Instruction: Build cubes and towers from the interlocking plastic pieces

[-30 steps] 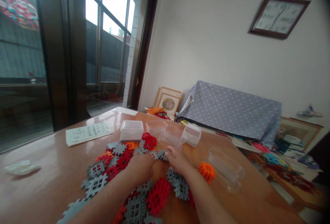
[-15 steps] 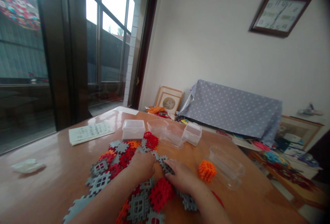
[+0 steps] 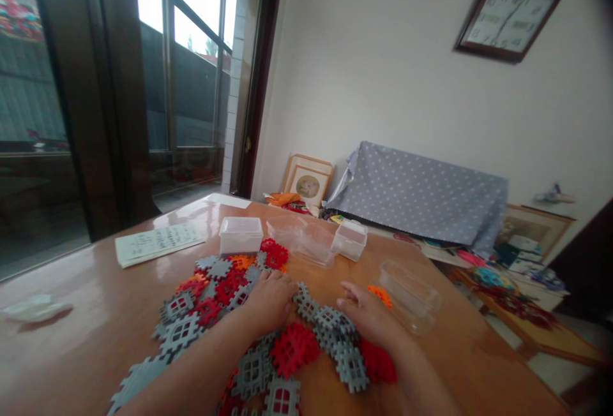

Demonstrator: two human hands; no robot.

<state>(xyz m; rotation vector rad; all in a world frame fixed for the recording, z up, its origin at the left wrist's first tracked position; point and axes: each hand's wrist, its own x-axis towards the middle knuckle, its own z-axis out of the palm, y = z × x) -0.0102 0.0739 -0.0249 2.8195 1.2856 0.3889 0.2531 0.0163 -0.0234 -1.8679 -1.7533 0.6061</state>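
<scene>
Tiles (image 3: 268,333) lie in a loose heap under and around our hands, grey, red and a few orange, spread flat on the counter (image 3: 86,339). Our left hand (image 3: 271,301) rests palm down on the heap, fingers loosely curled over its far edge; whether it pinches a tile we cannot tell. Our right hand (image 3: 371,320) lies flat with fingers spread, touching the grey tiles on its left and just short of an orange tile (image 3: 380,295) past its fingertips.

We judge the step to be gathering or sorting the heap, with nothing lifted yet. A next move, as we read it, calls for closing the fingers on one tile and freeing it from its neighbours, whose notched edges look apt to catch on each other.

Beyond our hands stand clear boxes: one lidded box (image 3: 241,235) beyond the left hand, touching the heap's far side, an open tray (image 3: 306,244) between, and a small box (image 3: 351,240) further right. A long clear case (image 3: 409,288) sits just right of the right hand, close enough to be knocked by a sweep. A paper sheet (image 3: 158,242) lies well left, and a white scrap (image 3: 31,307) further left still.

Bare counter opens to the left of the heap and between our hands and the boxes. The counter's right edge runs near the case, so room there is tight.
</scene>
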